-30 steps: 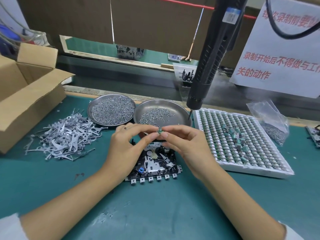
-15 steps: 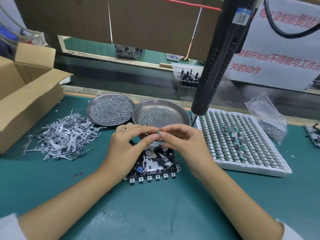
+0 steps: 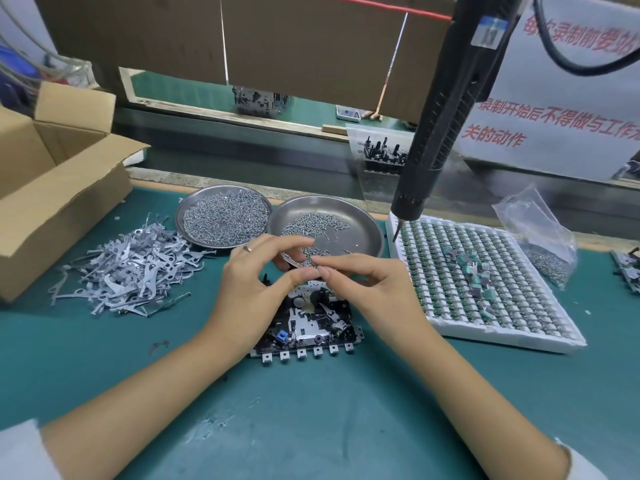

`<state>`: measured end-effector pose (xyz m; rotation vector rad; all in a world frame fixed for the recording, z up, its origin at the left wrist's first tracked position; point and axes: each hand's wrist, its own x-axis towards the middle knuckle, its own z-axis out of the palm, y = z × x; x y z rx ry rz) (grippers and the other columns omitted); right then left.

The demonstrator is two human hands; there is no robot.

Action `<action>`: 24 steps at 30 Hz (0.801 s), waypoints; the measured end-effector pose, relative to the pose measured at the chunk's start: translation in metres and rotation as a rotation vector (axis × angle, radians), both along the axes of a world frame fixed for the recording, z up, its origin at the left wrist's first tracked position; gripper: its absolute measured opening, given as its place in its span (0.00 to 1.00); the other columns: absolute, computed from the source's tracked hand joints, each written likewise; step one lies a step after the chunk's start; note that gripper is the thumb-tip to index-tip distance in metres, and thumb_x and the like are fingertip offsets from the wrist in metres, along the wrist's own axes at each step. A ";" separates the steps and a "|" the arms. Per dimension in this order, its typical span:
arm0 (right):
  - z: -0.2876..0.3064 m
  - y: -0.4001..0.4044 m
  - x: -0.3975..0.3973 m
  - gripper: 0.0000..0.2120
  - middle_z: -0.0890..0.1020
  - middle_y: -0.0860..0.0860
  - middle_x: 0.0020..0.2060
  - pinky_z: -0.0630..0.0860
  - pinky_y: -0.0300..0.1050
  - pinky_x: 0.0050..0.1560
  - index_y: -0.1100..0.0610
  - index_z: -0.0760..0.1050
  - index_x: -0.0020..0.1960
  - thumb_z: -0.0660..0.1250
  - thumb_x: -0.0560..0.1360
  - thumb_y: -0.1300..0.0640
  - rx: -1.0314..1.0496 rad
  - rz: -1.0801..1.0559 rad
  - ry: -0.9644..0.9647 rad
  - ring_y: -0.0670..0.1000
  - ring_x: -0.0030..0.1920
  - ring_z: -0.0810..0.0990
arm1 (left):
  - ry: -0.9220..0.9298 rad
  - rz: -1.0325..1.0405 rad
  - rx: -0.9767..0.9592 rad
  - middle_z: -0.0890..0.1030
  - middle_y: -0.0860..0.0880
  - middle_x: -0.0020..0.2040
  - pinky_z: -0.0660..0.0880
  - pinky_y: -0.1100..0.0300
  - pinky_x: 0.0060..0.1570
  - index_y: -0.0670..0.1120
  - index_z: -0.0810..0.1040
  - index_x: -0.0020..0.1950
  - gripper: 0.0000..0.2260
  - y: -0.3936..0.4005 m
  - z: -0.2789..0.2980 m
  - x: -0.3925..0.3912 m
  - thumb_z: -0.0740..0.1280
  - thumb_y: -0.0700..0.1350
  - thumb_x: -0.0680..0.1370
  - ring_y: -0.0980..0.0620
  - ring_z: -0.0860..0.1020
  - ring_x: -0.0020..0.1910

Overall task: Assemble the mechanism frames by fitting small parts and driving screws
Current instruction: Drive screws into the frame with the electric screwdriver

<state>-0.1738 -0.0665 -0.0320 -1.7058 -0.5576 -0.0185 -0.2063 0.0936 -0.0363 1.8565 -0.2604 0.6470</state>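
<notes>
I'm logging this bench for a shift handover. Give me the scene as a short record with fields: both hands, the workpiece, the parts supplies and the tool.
left hand: fingertips meet the right hand's over the frame, pinching a tiny part
right hand: pinches the same tiny part
mechanism frame: flat on the green mat, below the hands
screw dishes: full dish left, sparser dish right
metal levers: loose pile, left
parts tray: right, with loose green parts on top
electric screwdriver: hanging, unheld

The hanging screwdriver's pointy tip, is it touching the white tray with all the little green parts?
Cannot tell. In the head view the screwdriver tip overlaps the white tray's back left corner, but one view cannot show whether it rests there or hangs above it.
</notes>
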 end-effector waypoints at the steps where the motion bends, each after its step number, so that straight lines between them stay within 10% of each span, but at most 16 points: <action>1: 0.000 0.000 0.000 0.10 0.85 0.48 0.42 0.79 0.49 0.48 0.47 0.84 0.48 0.71 0.73 0.61 0.001 -0.002 -0.010 0.55 0.45 0.82 | -0.003 0.001 0.005 0.79 0.57 0.44 0.70 0.40 0.56 0.59 0.78 0.52 0.13 0.001 0.000 0.000 0.70 0.53 0.68 0.54 0.76 0.43; 11: -0.003 -0.009 -0.014 0.10 0.85 0.48 0.42 0.76 0.49 0.39 0.51 0.84 0.47 0.73 0.71 0.64 -0.074 -0.045 -0.150 0.56 0.39 0.79 | -0.064 -0.007 0.256 0.79 0.60 0.44 0.66 0.52 0.58 0.56 0.78 0.53 0.12 0.014 0.005 -0.010 0.71 0.52 0.70 0.60 0.75 0.46; 24: -0.030 -0.012 -0.026 0.04 0.85 0.44 0.42 0.70 0.50 0.48 0.52 0.85 0.45 0.73 0.71 0.54 -0.451 -0.085 -0.779 0.50 0.40 0.75 | 0.034 -0.035 0.231 0.81 0.57 0.40 0.68 0.53 0.53 0.55 0.80 0.48 0.07 0.029 -0.007 -0.028 0.64 0.47 0.76 0.60 0.76 0.44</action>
